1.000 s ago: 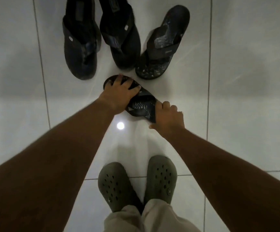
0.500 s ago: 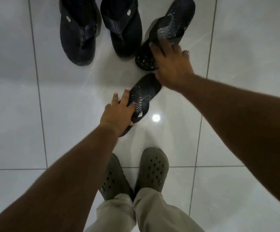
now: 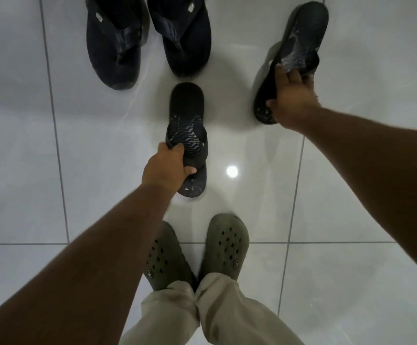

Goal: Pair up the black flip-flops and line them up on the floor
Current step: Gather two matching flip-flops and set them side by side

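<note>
both patterned flip-flops are now gripped: left hand (image 3: pixel 163 168) pinches the centre one (image 3: pixel 187 125), just straightened; right hand (image 3: pixel 290 100) clutches its mate (image 3: pixel 299 46), swung right — pairing next.

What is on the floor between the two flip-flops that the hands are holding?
Nothing: in the head view, only bare tile separates the left flip-flop from the right flip-flop.

The left hand (image 3: pixel 165 170) grips the strap of one patterned flip-flop (image 3: pixel 187 135) on the white tiled floor (image 3: pixel 352 282); the right hand (image 3: pixel 292 100) grips its mate (image 3: pixel 299 43), well apart. Two plain flip-flops (image 3: pixel 112 46) (image 3: pixel 185 38) sit side by side beyond, and green clogs (image 3: pixel 224 247) stand below.
</note>
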`<state>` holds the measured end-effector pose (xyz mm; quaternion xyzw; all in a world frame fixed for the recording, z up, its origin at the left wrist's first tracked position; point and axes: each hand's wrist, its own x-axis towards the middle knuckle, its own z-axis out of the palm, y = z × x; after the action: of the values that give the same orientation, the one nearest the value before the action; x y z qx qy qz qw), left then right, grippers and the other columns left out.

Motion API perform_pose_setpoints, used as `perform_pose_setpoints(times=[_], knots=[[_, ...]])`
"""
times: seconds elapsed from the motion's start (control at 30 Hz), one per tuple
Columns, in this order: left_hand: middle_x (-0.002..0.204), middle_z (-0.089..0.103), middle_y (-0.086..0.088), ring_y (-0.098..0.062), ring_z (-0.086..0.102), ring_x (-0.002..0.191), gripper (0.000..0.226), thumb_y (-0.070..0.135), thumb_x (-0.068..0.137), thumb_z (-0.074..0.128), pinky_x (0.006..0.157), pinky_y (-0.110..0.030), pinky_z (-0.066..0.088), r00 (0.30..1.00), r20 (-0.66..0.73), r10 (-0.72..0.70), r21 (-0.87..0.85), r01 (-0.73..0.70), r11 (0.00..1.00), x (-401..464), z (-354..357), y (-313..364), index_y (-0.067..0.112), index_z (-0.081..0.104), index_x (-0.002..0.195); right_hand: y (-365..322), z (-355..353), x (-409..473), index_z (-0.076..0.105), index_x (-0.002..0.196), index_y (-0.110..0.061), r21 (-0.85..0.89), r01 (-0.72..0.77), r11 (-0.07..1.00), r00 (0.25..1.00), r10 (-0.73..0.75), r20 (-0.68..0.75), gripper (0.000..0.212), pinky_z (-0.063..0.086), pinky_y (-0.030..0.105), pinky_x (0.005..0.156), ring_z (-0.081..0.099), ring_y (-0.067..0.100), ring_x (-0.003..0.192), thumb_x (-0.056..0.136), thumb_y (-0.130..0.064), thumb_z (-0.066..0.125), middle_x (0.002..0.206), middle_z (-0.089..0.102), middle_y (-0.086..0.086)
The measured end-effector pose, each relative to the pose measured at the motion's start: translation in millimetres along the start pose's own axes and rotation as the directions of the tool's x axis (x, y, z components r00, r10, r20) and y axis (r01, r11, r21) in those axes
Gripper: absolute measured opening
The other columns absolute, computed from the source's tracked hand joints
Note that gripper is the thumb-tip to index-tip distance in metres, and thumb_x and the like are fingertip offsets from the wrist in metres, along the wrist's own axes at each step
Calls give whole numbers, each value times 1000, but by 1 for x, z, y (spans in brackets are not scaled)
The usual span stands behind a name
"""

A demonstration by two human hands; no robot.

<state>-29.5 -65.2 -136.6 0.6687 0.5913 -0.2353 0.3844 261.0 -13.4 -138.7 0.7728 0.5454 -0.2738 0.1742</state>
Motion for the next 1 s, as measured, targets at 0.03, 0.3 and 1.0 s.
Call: perform_pose_setpoints(times=[0.03, 0.3, 1.0], knots=[[144, 37, -19, -42, 58, 114, 57, 45, 85, 64, 100, -47, 47, 1000, -7, 3, -4, -3, 1000, 1, 1, 3, 16, 47, 131, 1, 8, -6, 9, 155, -16, -21, 24, 999, 1000, -24, 0, 82, 23, 62, 114, 19, 57, 138, 92, -33, 58, 157, 20, 21], [163, 1, -9, -45, 53, 121, 68, 39, 85, 66, 108, -50, 42, 998, -33, 56, -29, -57, 998, 6, 0, 33, 22, 38, 144, -18, 49, -100, 9, 156, -13, -56, 293, 954, 943, -279, 184, 74, 11, 63, 116, 12, 50, 144, 98, -29, 51, 158, 22, 15], [156, 30, -4, -28, 53, 93, 39, 23, 83, 68, 93, -35, 45, 991, -60, 119, -25, -121, 992, 19, -1, 41, 10, 61, 119, -15, 83, -103, 7, 156, -17, 351, -130, 927, 952, 18, 306, 78, 33, 53, 110, 25, 47, 142, 94, -15, 54, 161, 5, 18]])
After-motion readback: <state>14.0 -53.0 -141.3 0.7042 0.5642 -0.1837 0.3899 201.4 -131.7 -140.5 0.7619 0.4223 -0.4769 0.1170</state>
